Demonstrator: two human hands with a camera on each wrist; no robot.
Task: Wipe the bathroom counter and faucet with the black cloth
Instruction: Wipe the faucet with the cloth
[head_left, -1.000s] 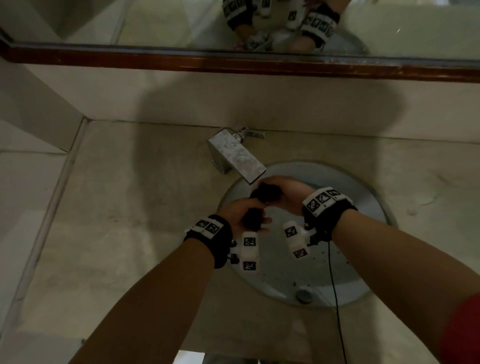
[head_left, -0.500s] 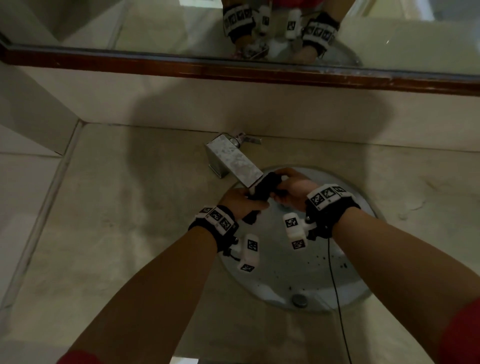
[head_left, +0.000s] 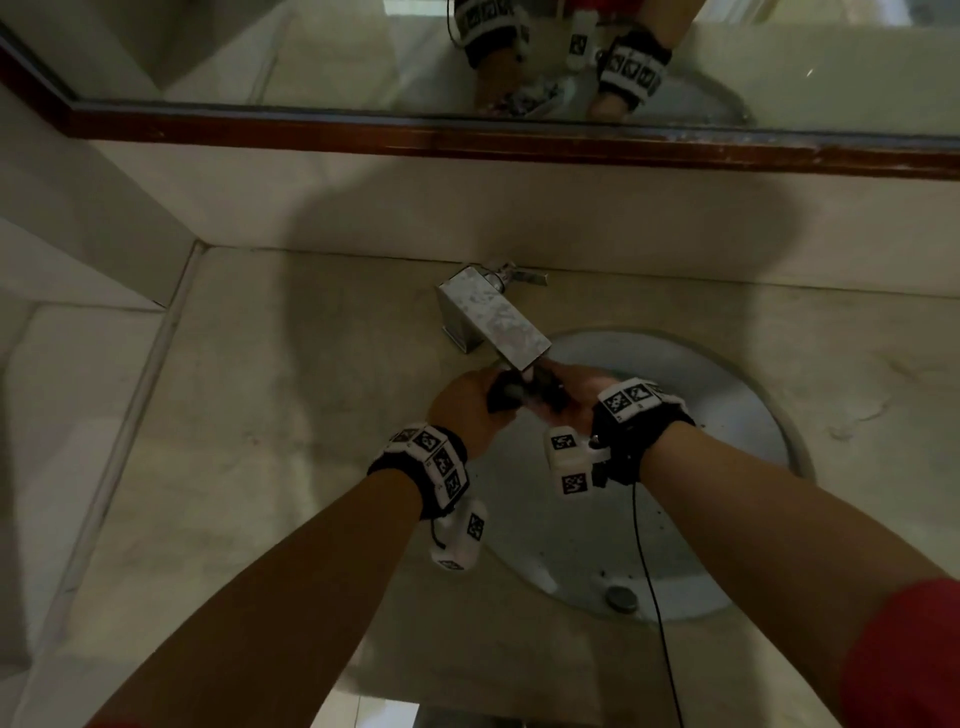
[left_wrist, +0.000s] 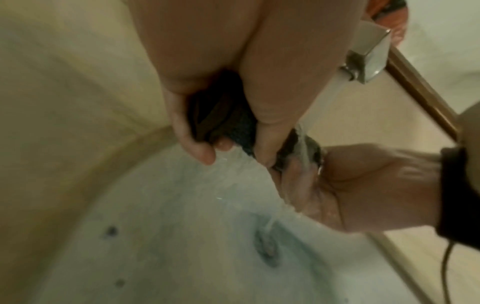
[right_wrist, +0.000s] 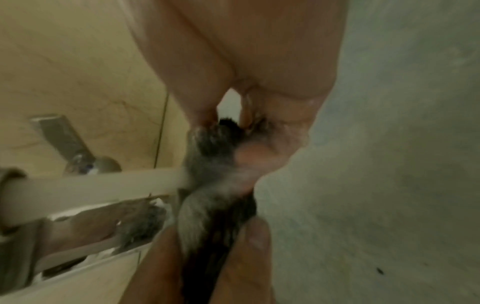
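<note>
Both my hands hold the bunched black cloth right under the spout of the square metal faucet, over the back of the basin. My left hand grips one end, fingers curled round the cloth. My right hand cups and grips the other end. Water runs from the spout onto the cloth and over my right hand. In the right wrist view the stream hits the wet cloth.
The round pale basin with its drain is set in the beige stone counter. A mirror with a brown frame runs along the back wall. A thin black cable hangs from my right wrist.
Both hands have carried the cloth up and back from mid-basin to directly under the faucet spout, and water now falls on it.
</note>
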